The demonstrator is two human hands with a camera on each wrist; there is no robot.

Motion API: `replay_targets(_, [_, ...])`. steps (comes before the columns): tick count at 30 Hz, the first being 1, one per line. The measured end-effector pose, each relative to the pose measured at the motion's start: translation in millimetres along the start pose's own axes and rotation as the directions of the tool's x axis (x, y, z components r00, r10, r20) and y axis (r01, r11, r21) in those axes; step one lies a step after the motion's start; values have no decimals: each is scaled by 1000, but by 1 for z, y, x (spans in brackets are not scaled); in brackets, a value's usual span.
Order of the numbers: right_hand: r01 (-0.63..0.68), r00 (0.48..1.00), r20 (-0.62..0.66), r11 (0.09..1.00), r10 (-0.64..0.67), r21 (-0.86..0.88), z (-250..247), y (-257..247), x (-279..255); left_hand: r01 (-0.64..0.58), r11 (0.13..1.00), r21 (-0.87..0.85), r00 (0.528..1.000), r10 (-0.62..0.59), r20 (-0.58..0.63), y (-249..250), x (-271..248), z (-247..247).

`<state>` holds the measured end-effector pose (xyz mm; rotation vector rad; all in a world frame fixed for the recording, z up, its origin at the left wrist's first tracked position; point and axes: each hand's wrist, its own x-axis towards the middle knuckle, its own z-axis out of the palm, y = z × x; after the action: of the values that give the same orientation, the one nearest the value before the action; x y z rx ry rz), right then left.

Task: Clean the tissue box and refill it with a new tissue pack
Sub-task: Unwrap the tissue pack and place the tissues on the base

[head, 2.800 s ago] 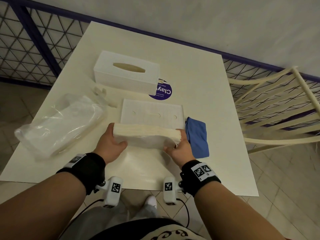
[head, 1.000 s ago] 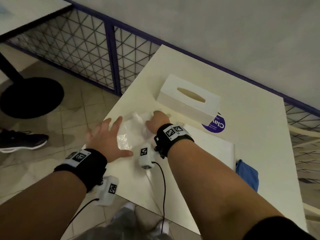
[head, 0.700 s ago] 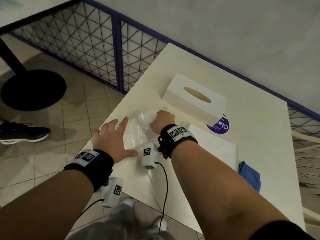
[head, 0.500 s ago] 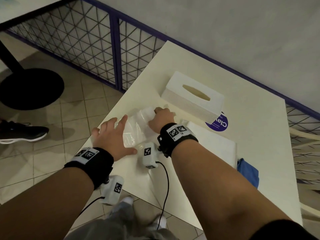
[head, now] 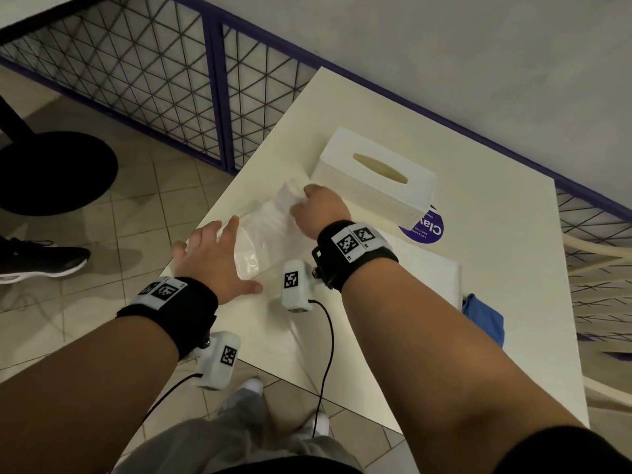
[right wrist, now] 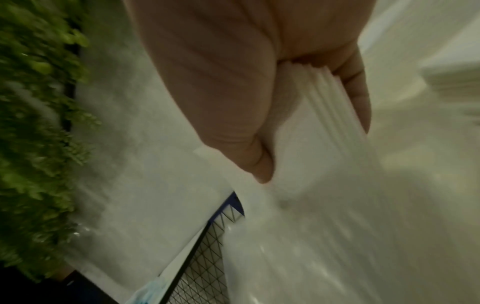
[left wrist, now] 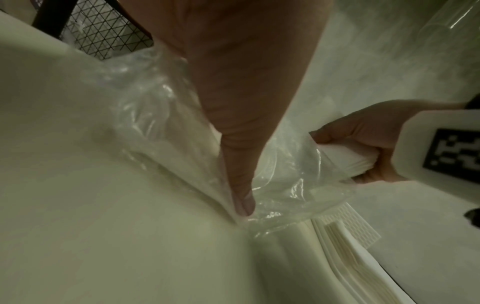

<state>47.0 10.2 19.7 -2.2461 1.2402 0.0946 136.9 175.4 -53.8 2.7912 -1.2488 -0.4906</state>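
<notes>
Tissues (head: 290,200) now slide farther from wrapper (head: 260,241); right fingers (head: 309,191) gripping, left fingers (head: 232,224) flat.

A white, finely ribbed tissue box (head: 376,179) is shown on a cream table (head: 478,241). A clear plastic wrapper (head: 263,234), a blue cloth (head: 485,316), a purple sticker (head: 425,229) with white lettering and black-and-white wrist markers (head: 349,242) are seen.
</notes>
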Motion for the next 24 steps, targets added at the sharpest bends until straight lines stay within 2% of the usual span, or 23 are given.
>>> replay_targets(3, [104, 984, -135, 990, -117, -99, -31, -2, -11, 16, 1000, 13, 999, -17, 52, 1, 1, -4])
replay_targets(6, [234, 926, -248, 948, -285, -214, -68, 7, -31, 25, 997, 73, 993, -34, 117, 7, 1, -12])
replay_targets(8, [279, 883, -321, 932, -343, -230, -93, 19, -50, 43, 994, 96, 990, -55, 132, 14, 1, -18])
replay_targets(10, [292, 858, -391, 942, -334, -166, -111, 36, -70, 0, 999, -49, 998, 4, 67, 28, -2, -27])
replay_targets(11, [286, 858, -415, 953, -302, -101, -118, 45, -79, -72, 975, -211, 997, 71, -12, 38, -4, -31])
replay_targets(12, [278, 864, -431, 960, -259, -20, -122, 54, -88, -161, 907, -389, 986, 135, -94, 50, -5, -36])
replay_targets(13, [269, 875, -435, 961, -215, 67, -124, 63, -97, -234, 797, -556, 972, 179, -153, 63, -8, -41])
replay_targets(14, [259, 886, -431, 954, -172, 151, -125, 71, -105, -255, 667, -700, 967, 191, -170, 75, -10, -45])
replay_targets(15, [250, 893, -430, 939, -130, 235, -125, 80, -111, -232, 514, -826, 970, 189, -154, 87, -12, -48])
replay_targets(17, [236, 894, -447, 887, -38, 397, -120, 99, -121, -79, 192, -978, 978, 203, -39, 105, -15, -51])
replay_targets(18, [221, 894, -449, 858, 12, 463, -116, 109, -125, 7, 64, -998, 972, 236, 22, 111, -16, -50])
replay_targets(19, [201, 895, -441, 828, 62, 524, -109, 120, -128, 61, -13, -998, 960, 276, 55, 116, -16, -48])
replay_targets(21, [173, 905, -403, 745, 138, 644, -93, 142, -135, 62, -13, -998, 948, 312, 55, 127, -15, -40])
replay_targets(24, [91, 913, -337, 690, 230, 718, -66, 173, -147, 30, 144, -989, 947, 313, 74, 138, -18, -23])
